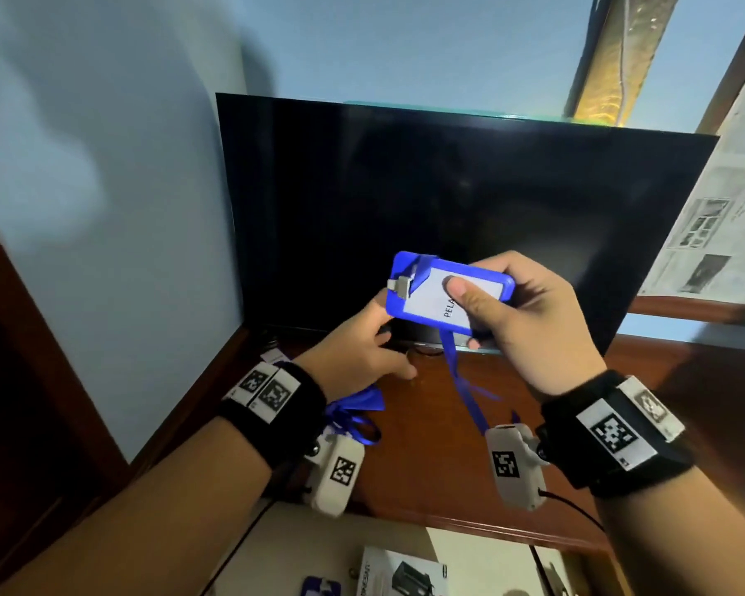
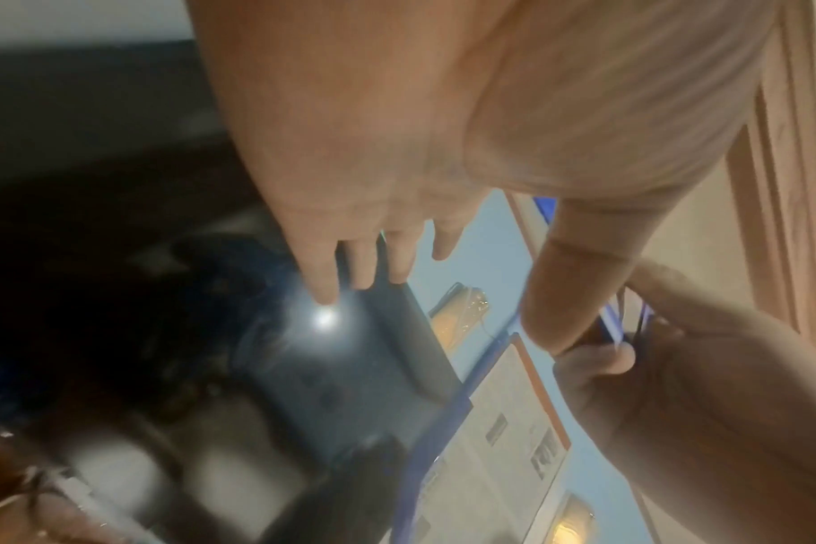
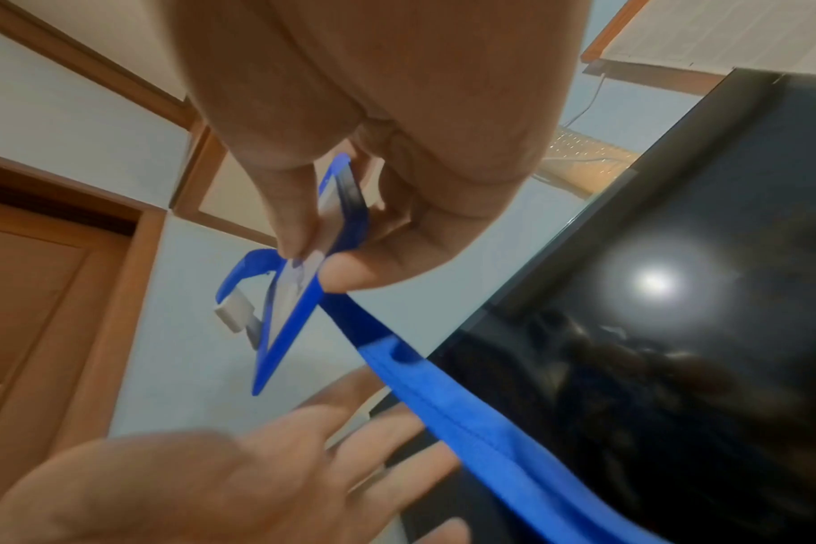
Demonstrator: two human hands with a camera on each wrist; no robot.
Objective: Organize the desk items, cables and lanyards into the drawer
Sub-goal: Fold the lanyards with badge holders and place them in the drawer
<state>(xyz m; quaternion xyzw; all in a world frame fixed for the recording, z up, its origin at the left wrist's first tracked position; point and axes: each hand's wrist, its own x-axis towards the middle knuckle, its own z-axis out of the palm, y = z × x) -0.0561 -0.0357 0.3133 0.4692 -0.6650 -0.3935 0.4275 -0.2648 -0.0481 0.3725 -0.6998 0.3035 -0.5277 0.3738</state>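
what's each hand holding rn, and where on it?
Right hand pinches the blue badge holder by one end, thumb on its card face. Left hand: open, holding nothing.

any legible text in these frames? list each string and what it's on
"PELA": white card in the blue badge holder; the right hand thumb covers the rest.
Box in the drawer: printing on its side too blurred to read.
Newspaper at right: too small to read.
Wrist bands: square coded markers only, no words.
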